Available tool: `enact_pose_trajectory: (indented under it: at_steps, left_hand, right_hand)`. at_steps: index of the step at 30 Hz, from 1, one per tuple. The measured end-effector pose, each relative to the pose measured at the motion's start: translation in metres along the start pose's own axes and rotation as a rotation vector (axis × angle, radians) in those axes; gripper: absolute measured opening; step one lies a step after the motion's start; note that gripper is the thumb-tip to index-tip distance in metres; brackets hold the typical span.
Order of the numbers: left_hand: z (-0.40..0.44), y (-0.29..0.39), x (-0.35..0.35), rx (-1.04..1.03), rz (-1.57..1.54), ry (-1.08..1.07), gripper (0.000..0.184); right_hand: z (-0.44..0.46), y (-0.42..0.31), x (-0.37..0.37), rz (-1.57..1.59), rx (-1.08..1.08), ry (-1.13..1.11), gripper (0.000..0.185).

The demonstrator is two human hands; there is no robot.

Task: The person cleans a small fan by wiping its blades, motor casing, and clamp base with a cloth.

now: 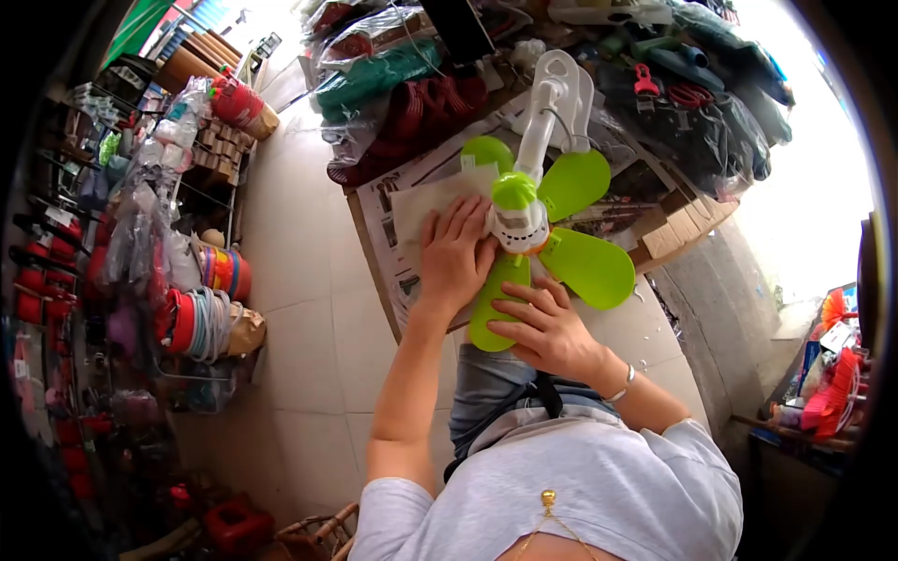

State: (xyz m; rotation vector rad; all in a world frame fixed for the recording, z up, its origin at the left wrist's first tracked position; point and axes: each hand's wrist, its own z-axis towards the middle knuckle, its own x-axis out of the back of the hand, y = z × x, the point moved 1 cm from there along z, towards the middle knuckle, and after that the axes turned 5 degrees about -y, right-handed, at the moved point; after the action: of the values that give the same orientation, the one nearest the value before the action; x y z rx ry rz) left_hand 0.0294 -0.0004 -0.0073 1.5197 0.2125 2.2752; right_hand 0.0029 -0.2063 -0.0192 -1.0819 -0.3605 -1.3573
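A small fan with a white body [521, 229] and bright green blades stands on a printed cardboard sheet [379, 220] in front of me. My left hand [456, 254] lies with its fingers stretched out over an off-white sheet [412, 217], cloth or paper. Its thumb is close beside the motor housing. My right hand [554, 332] has its bent fingers on the lower green blade [500, 323]; whether the thumb is beneath is hidden. The fan's white arm and base [559, 89] point away from me.
Bagged goods [374, 65] and dark red ribbed items [421, 112] pile up behind the fan. Shelves of wares line the left, with a coiled grey hose [208, 323]. At the right, a stand holds red-orange items [832, 393]. Tiled floor [304, 360] lies between.
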Motion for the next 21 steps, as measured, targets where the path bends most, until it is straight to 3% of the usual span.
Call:
enact_pose_trajectory:
  at_steps: [4,6,8,10,11,14,16,18,21]
  left_hand:
    - [-0.007,-0.019,0.018,0.061,0.146,-0.057,0.039]
    - [-0.016,-0.038,0.024,0.217,0.030,0.008,0.039]
    - [-0.027,-0.032,0.012,0.192,0.046,-0.016,0.041]
    - [-0.034,-0.003,0.002,-0.101,0.035,0.023,0.042]
    - [-0.036,-0.001,0.005,-0.102,0.036,0.020,0.042]
    - [-0.039,-0.003,0.009,-0.011,0.002,0.011,0.040]
    - [-0.037,-0.023,0.018,0.217,-0.045,0.050,0.038]
    - [-0.040,-0.009,0.013,0.143,0.033,0.032,0.036]
    - [-0.044,0.031,0.008,-0.202,0.087,0.017,0.039]
  right_hand:
    - [-0.003,0.004,0.002,0.050,-0.025,0.036,0.050]
    - [-0.002,0.005,0.000,0.056,-0.027,0.071,0.049]
    - [0.000,0.005,-0.003,0.061,-0.029,0.103,0.049]
    - [0.003,0.007,-0.006,0.039,-0.052,0.121,0.047]
    - [0.003,0.009,-0.005,0.041,-0.053,0.123,0.047]
    - [-0.001,0.012,0.001,0.111,-0.046,0.135,0.044]
    - [-0.001,0.012,0.003,0.134,-0.048,0.146,0.042]
    - [0.000,0.013,0.002,0.138,-0.054,0.161,0.042]
    - [-0.002,0.013,0.001,0.159,-0.066,0.166,0.040]
